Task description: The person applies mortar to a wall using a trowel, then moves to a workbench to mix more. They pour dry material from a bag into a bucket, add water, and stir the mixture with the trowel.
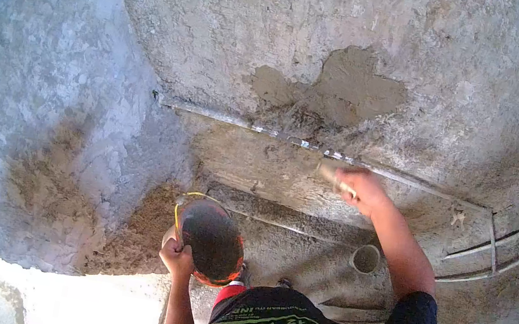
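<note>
My left hand (178,257) grips the rim of a round bucket (212,240) with an orange edge and a yellow handle; dark grey material fills its inside. My right hand (364,190) is closed round the light handle of a tool (341,181), held just below a pale pipe (232,118) that runs along the rough wall (226,33). Motion blurs the tool's head, so its shape is unclear. Above the pipe, a darker patch of wet mortar (355,85) sticks to the wall.
An open round pipe end (365,258) stands right of the bucket. Thin pipes or bars (500,243) join at the right. Another pipe (277,222) lies low along the wall's foot. Bright light shows at the lower left.
</note>
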`<state>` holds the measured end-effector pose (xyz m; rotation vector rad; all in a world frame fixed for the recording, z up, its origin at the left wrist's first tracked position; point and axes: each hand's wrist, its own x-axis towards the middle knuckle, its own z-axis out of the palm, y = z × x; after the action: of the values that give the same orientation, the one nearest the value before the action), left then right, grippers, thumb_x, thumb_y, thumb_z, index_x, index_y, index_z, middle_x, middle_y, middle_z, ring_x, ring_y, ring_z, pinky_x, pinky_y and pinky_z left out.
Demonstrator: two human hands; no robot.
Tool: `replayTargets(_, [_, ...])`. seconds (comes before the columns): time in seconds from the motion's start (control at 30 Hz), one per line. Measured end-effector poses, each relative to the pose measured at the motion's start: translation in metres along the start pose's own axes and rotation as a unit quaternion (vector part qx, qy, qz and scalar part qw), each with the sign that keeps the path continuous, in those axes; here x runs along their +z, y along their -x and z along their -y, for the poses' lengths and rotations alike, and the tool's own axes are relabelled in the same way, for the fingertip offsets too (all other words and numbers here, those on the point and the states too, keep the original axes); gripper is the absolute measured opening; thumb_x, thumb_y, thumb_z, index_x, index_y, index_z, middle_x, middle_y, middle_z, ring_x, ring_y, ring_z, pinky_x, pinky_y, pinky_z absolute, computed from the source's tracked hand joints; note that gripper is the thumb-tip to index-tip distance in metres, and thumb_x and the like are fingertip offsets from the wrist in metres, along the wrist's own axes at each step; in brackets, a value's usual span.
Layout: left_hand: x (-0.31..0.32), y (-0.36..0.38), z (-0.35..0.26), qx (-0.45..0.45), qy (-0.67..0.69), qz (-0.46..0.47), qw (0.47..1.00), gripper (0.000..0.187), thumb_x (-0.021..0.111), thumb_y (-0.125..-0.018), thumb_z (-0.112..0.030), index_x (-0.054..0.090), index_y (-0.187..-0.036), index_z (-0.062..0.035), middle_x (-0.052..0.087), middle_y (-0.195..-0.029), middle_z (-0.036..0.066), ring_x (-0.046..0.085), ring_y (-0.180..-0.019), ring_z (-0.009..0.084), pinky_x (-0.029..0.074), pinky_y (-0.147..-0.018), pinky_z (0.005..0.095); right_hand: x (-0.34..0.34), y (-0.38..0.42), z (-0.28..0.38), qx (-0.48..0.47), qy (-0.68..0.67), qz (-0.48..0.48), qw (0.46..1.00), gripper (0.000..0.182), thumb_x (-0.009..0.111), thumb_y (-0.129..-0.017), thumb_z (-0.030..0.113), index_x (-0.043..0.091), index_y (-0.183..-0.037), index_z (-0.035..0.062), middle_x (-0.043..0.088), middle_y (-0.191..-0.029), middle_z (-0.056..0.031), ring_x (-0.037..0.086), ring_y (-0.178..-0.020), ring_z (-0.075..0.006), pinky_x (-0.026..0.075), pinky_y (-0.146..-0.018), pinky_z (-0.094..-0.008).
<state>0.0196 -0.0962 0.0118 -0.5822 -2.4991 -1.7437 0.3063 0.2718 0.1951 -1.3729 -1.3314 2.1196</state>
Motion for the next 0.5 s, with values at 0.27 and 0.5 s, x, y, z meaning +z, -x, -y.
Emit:
replayTargets(0.27, [-0.004,0.042,-0.021,-0.027,0.016,-0.03,0.999,0.026,0.057,-0.062,0.002,0.033,-0.059,-0.0064,0.034,-0.058,-0.004,0.033,-0.056,0.0085,0.027,-0.049,0.0315,-0.019,0.01,-0.085,-0.126,-0.072,0.007,0.989,0.031,0.064,-0.1,0.026,0.062,-0.116,-0.0007,0.065,-0.079,-0.009,0.05,-0.049,-0.0108,0.036,-0.039,-0.0247])
replayTargets(0.5, [-0.015,0.066,-0.025,-0.034,0.079,-0.088,0.992,0.03,0.056,-0.064,0.006,0.032,-0.061,-0.0117,0.036,-0.064,-0.008,0.032,-0.06,0.0056,0.026,-0.053,0.0259,-0.026,-0.005,-0.233,-0.057,-0.014,0.122,0.991,0.023,0.066,-0.092,0.003,0.057,-0.112,0.0033,0.062,-0.083,-0.0046,0.064,-0.064,-0.0175,0.05,-0.053,-0.0341])
